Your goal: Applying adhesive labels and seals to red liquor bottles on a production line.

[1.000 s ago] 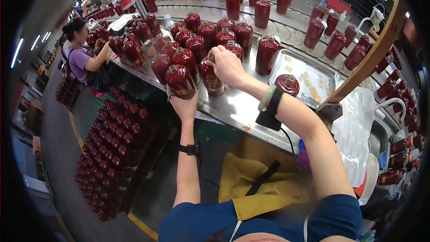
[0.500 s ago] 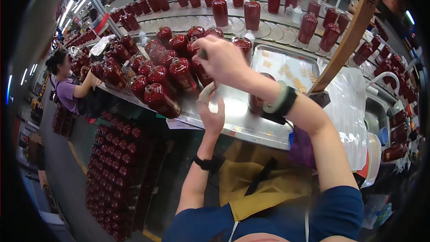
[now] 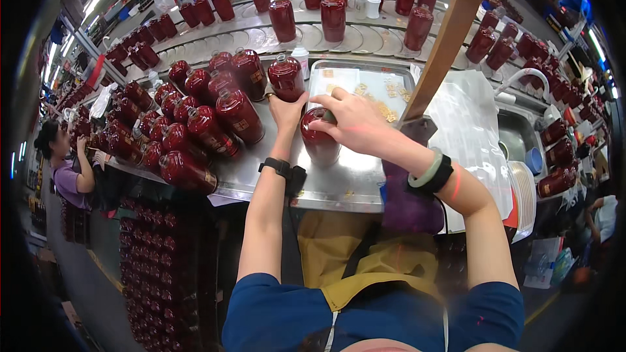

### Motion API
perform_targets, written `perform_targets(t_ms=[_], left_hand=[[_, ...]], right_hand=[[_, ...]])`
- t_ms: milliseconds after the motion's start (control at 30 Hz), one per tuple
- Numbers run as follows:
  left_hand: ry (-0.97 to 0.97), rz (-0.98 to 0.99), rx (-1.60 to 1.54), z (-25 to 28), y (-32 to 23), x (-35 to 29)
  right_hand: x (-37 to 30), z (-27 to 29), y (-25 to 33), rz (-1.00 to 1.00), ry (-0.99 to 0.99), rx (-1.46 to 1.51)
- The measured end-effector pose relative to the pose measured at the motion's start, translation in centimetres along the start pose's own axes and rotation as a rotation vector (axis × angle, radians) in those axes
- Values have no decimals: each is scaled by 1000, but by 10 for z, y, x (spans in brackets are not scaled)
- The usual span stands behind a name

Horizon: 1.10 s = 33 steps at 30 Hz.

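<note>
Head view: red bottle (image 3: 319, 138) upright, neck up

Bright overhead strip lighting — glare on the steel table (image 3: 352, 182) — with heavy fisheye bending and dark corners.

A dark red glazed bottle (image 3: 319, 140) stands upright on the steel table's near edge, its neck hidden, probably uncapped, under fingers.

A bottling factory: rows of red bottles (image 3: 238, 115) crowd a steel workbench (image 3: 345, 179) and conveyor (image 3: 365, 38).
</note>
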<state>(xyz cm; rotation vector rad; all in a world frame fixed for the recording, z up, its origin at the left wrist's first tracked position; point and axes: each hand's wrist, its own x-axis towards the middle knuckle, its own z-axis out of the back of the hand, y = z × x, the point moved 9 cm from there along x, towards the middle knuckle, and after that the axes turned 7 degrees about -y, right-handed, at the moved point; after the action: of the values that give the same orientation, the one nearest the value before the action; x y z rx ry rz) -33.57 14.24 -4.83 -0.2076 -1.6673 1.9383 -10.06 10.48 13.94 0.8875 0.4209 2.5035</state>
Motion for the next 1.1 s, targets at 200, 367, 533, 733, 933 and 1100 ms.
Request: perform_targets(t_ms=[200, 367, 533, 733, 933, 1100], left_hand=[[-74, -100, 28, 49, -26, -32], [-151, -137, -275, 125, -78, -99], [-288, -184, -311, 177, -104, -167], [-47, 42, -412, 166, -77, -206], [101, 284, -539, 129, -49, -240], [179, 267, -558, 107, -66, -249]], right_hand=[[0, -25, -12, -13, 126, 155], [4, -28, -15, -4, 40, 271], [43, -49, -17, -28, -55, 268], [118, -80, -32, 12, -130, 238], [153, -126, -63, -65, -24, 63], [140, -91, -60, -82, -93, 20]])
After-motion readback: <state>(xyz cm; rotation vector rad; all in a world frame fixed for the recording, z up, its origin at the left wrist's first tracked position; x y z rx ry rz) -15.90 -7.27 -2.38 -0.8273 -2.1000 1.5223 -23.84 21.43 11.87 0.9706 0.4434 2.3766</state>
